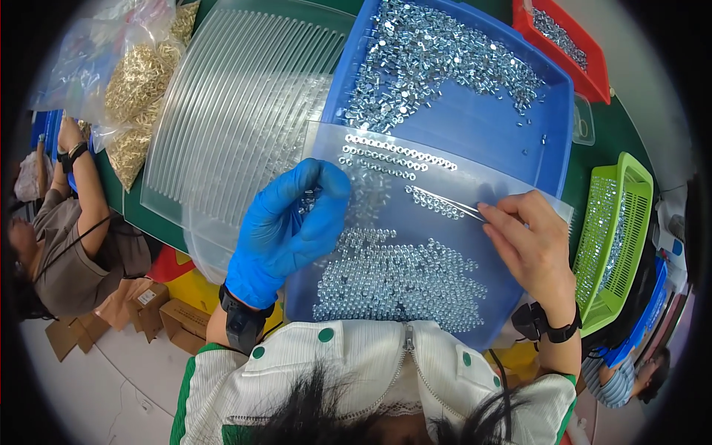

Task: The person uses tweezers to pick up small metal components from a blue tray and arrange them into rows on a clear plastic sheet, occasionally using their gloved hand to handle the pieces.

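My left hand (291, 230), in a blue glove, is closed with its fingers curled in; a few small shiny metal pieces (308, 199) show within the curl. My bare right hand (530, 241) pinches a pair of thin metal tweezers (461, 207). The tweezers' tips point left over a short cluster of silvery pieces (430, 202) on a translucent sheet (478, 241). Above that cluster lie neat rows of round pieces (400, 152), lined up side by side. Nearer to me, a broad patch of such pieces (400, 285) covers the sheet.
Beyond the sheet sits a blue tray (475, 126) heaped with loose metal pieces. A ribbed clear panel (215, 111) and bags of brass-coloured parts (141, 85) lie left. A red bin (597, 70) and green basket (630, 245) stand right. Another person (81, 245) works at left.
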### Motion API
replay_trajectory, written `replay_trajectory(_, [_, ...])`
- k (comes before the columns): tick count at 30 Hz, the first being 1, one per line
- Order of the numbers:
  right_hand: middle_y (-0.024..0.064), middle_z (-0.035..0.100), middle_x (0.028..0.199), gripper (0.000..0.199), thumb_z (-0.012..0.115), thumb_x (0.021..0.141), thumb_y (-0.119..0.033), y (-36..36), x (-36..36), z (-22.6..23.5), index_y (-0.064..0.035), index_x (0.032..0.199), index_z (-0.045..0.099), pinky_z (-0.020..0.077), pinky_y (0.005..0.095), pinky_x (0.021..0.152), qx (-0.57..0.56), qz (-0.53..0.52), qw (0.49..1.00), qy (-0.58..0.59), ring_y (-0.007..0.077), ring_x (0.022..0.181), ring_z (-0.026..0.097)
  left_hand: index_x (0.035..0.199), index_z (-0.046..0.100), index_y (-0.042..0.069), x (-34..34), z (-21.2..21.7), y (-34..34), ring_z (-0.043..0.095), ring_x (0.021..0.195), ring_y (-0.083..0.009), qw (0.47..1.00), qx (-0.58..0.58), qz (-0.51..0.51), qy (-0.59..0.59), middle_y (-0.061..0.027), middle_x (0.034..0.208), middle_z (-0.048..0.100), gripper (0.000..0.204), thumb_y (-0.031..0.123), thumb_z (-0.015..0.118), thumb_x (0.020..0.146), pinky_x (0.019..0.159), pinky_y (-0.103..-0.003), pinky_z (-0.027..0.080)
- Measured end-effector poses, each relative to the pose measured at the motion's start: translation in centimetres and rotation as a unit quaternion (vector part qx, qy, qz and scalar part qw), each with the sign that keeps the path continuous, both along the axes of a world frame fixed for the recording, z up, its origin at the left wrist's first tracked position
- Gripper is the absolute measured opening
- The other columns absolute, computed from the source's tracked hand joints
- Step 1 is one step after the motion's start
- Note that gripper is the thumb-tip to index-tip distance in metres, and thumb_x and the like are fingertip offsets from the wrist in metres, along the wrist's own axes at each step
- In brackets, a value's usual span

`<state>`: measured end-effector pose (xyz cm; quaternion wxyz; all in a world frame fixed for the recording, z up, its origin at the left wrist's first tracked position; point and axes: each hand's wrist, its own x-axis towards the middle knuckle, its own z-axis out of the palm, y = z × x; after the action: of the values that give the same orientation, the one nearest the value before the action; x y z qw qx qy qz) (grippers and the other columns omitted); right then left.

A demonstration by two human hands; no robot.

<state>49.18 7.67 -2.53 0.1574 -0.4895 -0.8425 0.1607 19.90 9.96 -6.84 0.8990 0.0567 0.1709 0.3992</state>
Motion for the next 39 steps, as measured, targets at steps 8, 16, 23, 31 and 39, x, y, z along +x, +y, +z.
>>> replay_trajectory(8, [0.0053,0.057,0.078,0.028,0.071,0.064,0.001,-0.8,-0.9,0.3,-0.0046,0.091,0.067,0.0439,0.0309,0.055,-0.018,0.030,0.999,0.007,0.0200,0.067,0.054,0.102,0.055,-0.006,-0.1,-0.1,0.0,0.038,0.042,-0.0088,1.000,-0.009,-0.002,0.000,-0.0034,0.058,0.046,0.036,0.027,0.040,0.096,0.036,-0.021,0.032])
replay_trajectory(16, [0.0063,0.055,0.078,0.028,0.069,0.065,0.003,0.2,1.1,0.3,-0.0041,0.093,0.066,0.0425,0.0296,0.054,0.042,-0.064,0.997,-0.008,0.0205,0.067,0.053,0.102,0.055,-0.006,-0.3,-0.1,0.0,0.038,0.041,-0.0087,1.000,-0.018,0.000,0.000,-0.0034,0.058,0.046,0.037,0.027,0.039,0.097,0.036,-0.021,0.032])
replay_trajectory(23, [0.0070,0.055,0.079,0.028,0.067,0.068,0.004,1.6,0.4,-0.5,-0.0034,0.094,0.066,0.0432,0.0299,0.056,0.032,-0.056,0.998,-0.011,0.0216,0.068,0.054,0.102,0.055,-0.006,-0.2,0.0,0.0,0.038,0.041,-0.0087,1.000,-0.018,0.001,0.003,-0.0033,0.057,0.045,0.038,0.027,0.039,0.097,0.036,-0.021,0.032])
replay_trajectory(31, [0.0070,0.056,0.079,0.028,0.069,0.067,0.002,2.1,-1.2,-0.2,-0.0039,0.094,0.066,0.0439,0.0302,0.056,0.018,0.007,1.000,-0.002,0.0214,0.069,0.055,0.102,0.055,-0.006,-0.3,-0.1,0.0,0.039,0.042,-0.0086,1.000,-0.010,0.003,-0.007,-0.0033,0.057,0.047,0.037,0.026,0.040,0.097,0.037,-0.021,0.033])
replay_trajectory(39, [0.0074,0.057,0.079,0.026,0.069,0.066,0.002,0.6,-1.8,0.3,-0.0037,0.092,0.066,0.0436,0.0285,0.055,-0.022,0.043,0.999,0.006,0.0187,0.068,0.055,0.113,0.048,-0.002,-0.7,-0.6,-0.2,0.035,0.043,-0.0103,1.000,-0.006,-0.007,-0.029,-0.0053,0.059,0.044,0.040,0.029,0.029,0.099,0.040,-0.023,0.032])
